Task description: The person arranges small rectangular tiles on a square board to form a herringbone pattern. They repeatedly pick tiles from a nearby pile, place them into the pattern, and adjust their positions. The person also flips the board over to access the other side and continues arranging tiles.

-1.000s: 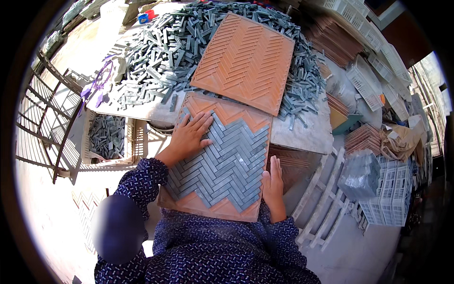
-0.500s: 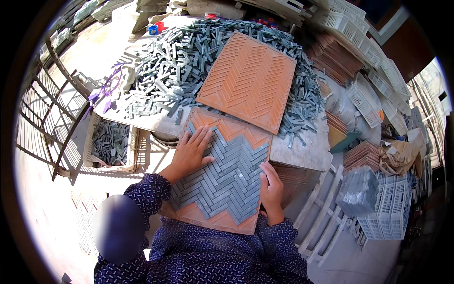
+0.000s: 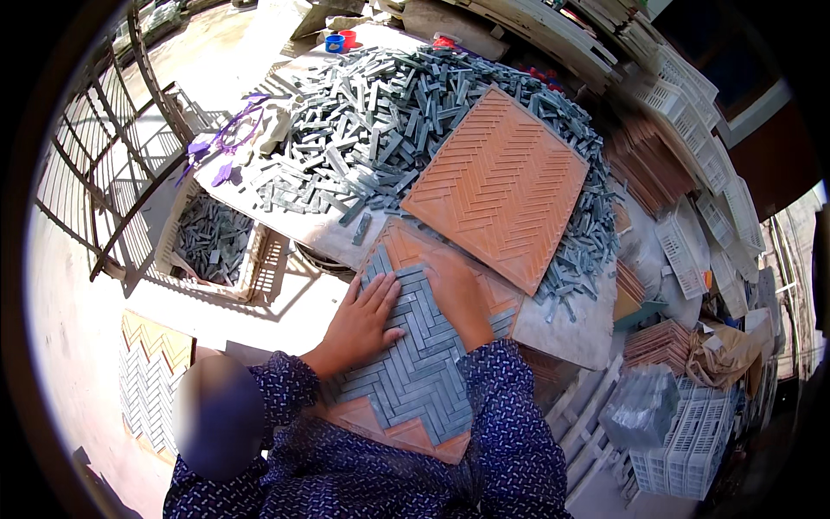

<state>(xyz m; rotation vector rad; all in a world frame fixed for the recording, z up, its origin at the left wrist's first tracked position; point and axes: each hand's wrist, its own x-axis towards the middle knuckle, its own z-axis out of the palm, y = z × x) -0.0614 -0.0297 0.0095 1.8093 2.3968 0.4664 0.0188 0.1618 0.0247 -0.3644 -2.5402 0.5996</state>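
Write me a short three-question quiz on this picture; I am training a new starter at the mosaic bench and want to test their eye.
1. True or false: the left hand lies flat on the grey strip tiles laid in the orange herringbone mould board.
2. The second, empty orange herringbone mould board rests on: A) the floor, B) the heap of loose grey stone strips, C) a white plastic crate.
3. What sits in the crate beside the table, on the person's left?

Key: 1 true. 2 B. 3 more loose grey strips.
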